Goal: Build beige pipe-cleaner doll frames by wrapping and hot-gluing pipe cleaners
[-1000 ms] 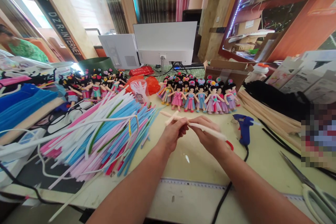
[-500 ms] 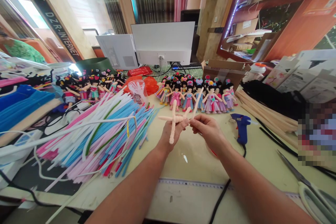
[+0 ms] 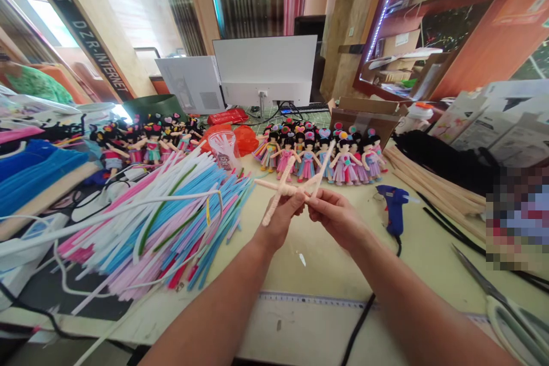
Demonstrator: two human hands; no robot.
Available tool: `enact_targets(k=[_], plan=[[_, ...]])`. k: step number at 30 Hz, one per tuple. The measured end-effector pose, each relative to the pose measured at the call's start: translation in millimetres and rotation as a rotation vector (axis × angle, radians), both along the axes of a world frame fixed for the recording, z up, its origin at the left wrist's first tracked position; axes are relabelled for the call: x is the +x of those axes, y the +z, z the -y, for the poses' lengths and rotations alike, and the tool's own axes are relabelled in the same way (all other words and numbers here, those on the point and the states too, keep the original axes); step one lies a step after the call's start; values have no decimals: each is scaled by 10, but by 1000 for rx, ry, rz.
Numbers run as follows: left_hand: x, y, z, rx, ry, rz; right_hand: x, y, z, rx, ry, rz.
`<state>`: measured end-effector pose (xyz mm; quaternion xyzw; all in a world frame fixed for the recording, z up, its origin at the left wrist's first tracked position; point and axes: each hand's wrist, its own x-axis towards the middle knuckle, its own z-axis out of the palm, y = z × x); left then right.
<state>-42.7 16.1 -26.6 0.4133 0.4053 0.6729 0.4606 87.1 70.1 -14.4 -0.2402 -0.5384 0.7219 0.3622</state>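
Observation:
Above the middle of the table, my left hand [image 3: 281, 223] is closed round the body of a doll frame [image 3: 283, 190] made of twisted, beige pipe cleaners, with arms and legs sticking out. My right hand [image 3: 337, 213] pinches a loose beige pipe cleaner end [image 3: 325, 167] close to the frame's right side; this end points up and to the right. Both hands nearly touch at the fingertips. Behind them stand several finished dolls [image 3: 307, 157] with black hair and colourful skirts.
A pile of coloured pipe cleaners [image 3: 171, 217] covers the left of the table. On the right lie a blue glue gun [image 3: 393, 206], beige pipe cleaners [image 3: 433, 189] and scissors [image 3: 501, 303]. A ruler strip [image 3: 309, 299] runs along the front. A white monitor [image 3: 266, 66] stands behind.
The doll frame has turned in my left hand, so its lower limb now points down and left. My right hand has shifted slightly, still pinching the loose end.

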Motion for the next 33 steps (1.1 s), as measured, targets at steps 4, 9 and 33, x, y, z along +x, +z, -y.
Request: enact_targets(k=[4,9,33], plan=[[129,-9,23,-185,-118,229,-11,-37,-10,223,-175,45],[135,39,42,-320,-233,304,42,-100,-67,710,-447,254],[-182,32,-9,-125,-23,-273,26,-153,-117,410,-240,322]])
